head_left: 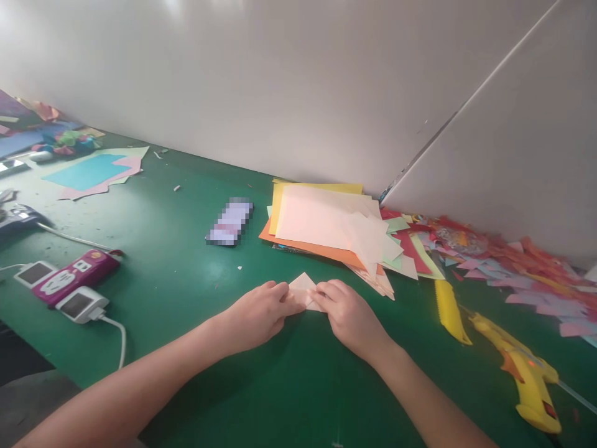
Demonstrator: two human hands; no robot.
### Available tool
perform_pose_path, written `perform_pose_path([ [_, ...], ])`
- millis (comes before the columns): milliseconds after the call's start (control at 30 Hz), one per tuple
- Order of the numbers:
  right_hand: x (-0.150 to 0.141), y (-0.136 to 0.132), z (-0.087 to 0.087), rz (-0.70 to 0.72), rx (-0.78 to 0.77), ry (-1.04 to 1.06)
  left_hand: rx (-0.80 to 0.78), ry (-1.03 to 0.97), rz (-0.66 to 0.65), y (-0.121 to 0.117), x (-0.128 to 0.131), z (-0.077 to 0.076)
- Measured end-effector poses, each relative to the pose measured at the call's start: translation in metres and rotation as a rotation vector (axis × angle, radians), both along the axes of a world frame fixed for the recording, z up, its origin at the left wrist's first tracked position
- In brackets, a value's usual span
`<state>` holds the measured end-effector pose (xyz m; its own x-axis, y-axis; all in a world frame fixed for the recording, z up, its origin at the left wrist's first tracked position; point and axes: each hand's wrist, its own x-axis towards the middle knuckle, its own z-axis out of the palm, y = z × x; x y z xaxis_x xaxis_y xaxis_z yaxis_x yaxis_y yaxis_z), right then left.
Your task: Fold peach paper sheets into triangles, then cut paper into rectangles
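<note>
A small pale pink folded paper (304, 287) lies on the green table (186, 224), its point toward the wall. My left hand (259, 314) presses on its left side with the fingers curled and pinched on the paper. From the right, my right hand (347, 314) pinches the paper's other side, fingers closed on it. Most of the paper is hidden under both hands.
A stack of coloured paper sheets (321, 221) lies just beyond the hands. Paper scraps (504, 261) pile up at the right by the wall. A yellow glue gun (525, 370) and a yellow cutter (450, 311) lie at the right. A phone (231, 222), a magenta pencil case (77, 274) and chargers (81, 303) sit at the left.
</note>
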<state>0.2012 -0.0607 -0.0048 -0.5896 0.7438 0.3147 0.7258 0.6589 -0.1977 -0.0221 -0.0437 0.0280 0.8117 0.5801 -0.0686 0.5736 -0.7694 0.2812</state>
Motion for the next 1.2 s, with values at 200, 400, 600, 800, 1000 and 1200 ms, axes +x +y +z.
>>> perform_pose_path([
  [200,-0.002,-0.001,0.002,-0.076,-0.091,0.101,0.009,0.002,0.016,-0.001,-0.001,-0.005],
  [400,-0.005,-0.002,0.004,-0.051,-0.097,-0.028,0.0,0.024,0.018,-0.002,-0.002,-0.004],
  [600,-0.024,0.004,0.014,-0.075,-0.112,-0.24,-0.009,-0.018,-0.018,0.001,-0.002,-0.002],
  [800,-0.028,0.003,0.012,-0.081,-0.106,-0.254,0.0,-0.008,0.006,0.001,-0.003,-0.008],
  [1000,0.005,-0.005,0.01,-0.133,-0.074,-0.187,-0.002,0.031,0.021,0.001,-0.005,-0.006],
  [1200,0.014,-0.015,0.002,-0.19,0.021,-0.139,0.018,-0.085,0.012,0.005,0.003,-0.002],
])
